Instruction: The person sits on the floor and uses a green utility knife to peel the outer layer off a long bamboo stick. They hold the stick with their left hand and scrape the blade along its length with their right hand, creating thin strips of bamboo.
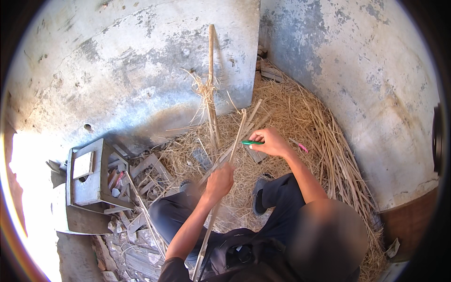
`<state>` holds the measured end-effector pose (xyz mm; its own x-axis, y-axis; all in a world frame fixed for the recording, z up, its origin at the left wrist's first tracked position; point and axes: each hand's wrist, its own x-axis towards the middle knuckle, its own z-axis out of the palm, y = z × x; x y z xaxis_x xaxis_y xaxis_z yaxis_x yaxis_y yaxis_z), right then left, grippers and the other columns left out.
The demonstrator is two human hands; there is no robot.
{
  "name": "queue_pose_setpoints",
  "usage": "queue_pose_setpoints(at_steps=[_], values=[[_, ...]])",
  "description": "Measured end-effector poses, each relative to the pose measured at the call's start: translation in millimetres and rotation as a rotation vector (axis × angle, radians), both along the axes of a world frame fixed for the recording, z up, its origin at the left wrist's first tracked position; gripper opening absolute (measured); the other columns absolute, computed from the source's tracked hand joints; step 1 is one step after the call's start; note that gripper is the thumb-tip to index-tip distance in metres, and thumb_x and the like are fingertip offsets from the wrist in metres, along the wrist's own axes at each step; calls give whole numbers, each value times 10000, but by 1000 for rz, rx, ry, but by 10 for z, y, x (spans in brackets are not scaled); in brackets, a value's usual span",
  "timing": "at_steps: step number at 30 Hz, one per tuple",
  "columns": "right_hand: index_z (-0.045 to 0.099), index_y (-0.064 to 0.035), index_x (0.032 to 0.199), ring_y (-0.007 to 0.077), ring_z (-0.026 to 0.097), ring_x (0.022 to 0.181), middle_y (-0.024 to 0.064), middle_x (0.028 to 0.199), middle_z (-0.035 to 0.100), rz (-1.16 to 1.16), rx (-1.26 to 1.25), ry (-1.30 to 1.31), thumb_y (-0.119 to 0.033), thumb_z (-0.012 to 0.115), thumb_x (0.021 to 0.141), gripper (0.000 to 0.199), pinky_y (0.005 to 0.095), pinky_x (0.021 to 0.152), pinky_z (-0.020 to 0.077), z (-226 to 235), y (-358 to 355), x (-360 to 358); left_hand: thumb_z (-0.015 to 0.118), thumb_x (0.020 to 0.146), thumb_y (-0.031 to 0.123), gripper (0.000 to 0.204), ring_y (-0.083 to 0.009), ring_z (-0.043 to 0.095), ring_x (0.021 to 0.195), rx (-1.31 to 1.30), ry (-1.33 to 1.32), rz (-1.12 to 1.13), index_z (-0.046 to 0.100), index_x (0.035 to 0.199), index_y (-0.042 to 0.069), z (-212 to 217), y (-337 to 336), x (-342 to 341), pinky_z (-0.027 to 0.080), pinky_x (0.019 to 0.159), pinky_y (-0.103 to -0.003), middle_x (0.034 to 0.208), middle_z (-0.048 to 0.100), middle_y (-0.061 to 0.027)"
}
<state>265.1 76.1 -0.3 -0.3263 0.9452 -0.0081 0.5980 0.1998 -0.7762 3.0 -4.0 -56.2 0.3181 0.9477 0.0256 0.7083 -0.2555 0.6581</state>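
My left hand is closed around a long, thin, pale stick. The stick slants from beside my lap up past the fist, and a small curl stands at its far end. To the right, my right hand pinches a slim green tool that looks like a small knife. Its tip points left and lies at or very near the stick; whether they touch I cannot tell. Beneath both hands is dry straw, with flat wooden strips just behind the stick.
An upright pole wrapped with straw leans near the worn wall. A pink-handled tool lies on the straw, right of my right forearm. At left sits a wooden box-like stool beside wood scraps. Long stalks line the right wall.
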Motion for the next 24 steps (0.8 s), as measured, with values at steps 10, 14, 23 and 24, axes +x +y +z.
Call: queue_pose_setpoints(at_steps=[10,14,23,24], values=[[618,-40,1261,232,742,815,112,944,753,-214,146,-157,-261,757,954,403,410,763,571,96,1,9,489,1096,310,303,-495,718,855,-49,-4,51,594,1072,27,37,118,-197,554,782,-585,821,704,-295],[604,-33,1254,297,738,883,157,997,732,-228,37,-350,-299,732,954,421,436,794,563,138,-63,-60,492,1110,344,366,-454,702,748,-143,-328,35,626,1001,22,268,103,-141,529,727,-540,767,690,-255],[626,-117,1199,335,698,1124,124,1103,747,-39,-217,-722,-366,737,946,372,471,935,532,-204,-57,185,470,1121,315,374,-386,685,626,-173,-331,72,639,983,11,311,120,-161,519,661,-516,706,666,-212],[634,-123,1193,335,706,1109,119,1105,750,-28,-204,-762,-372,738,946,365,474,924,538,-203,-64,202,472,1120,310,370,-381,684,621,-196,-330,75,637,982,9,349,124,-148,520,656,-515,705,665,-212]])
